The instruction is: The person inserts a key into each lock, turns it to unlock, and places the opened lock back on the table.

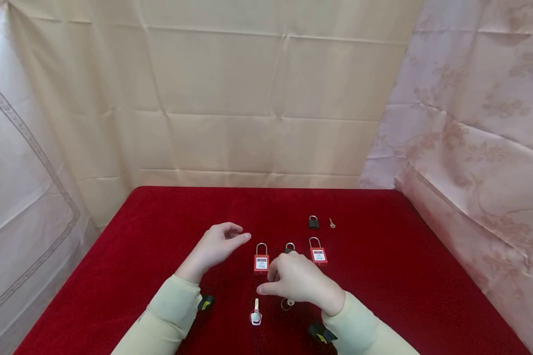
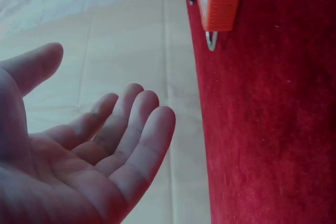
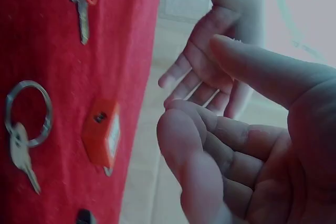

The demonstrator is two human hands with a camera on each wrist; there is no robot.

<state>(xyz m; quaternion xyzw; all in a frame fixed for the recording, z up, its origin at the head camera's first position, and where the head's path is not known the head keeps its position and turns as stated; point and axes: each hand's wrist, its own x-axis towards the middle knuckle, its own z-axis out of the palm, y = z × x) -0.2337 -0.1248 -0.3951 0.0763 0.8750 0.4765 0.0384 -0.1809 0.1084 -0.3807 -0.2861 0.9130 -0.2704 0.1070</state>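
Note:
My left hand (image 1: 216, 246) hovers to the left of a red padlock (image 1: 261, 264), its fingers loosely bent and holding nothing; the left wrist view shows the same hand (image 2: 105, 150) with its palm bare. Over the space between that padlock and a second red padlock (image 1: 318, 255) hangs my right hand (image 1: 299, 281), partly covering a dark padlock (image 1: 289, 247). Its fingers are relaxed, with nothing between them in the right wrist view. Below it lie a key with a red ring (image 1: 256, 315) and a key on a metal ring (image 1: 286, 303). All the padlocks' shackles point away from me.
Farther back on the red cloth (image 1: 195, 207) are another dark padlock (image 1: 313, 223) and a small key (image 1: 332, 224). A beige curtain (image 1: 248, 98) hangs behind the table, with patterned cloth on both sides.

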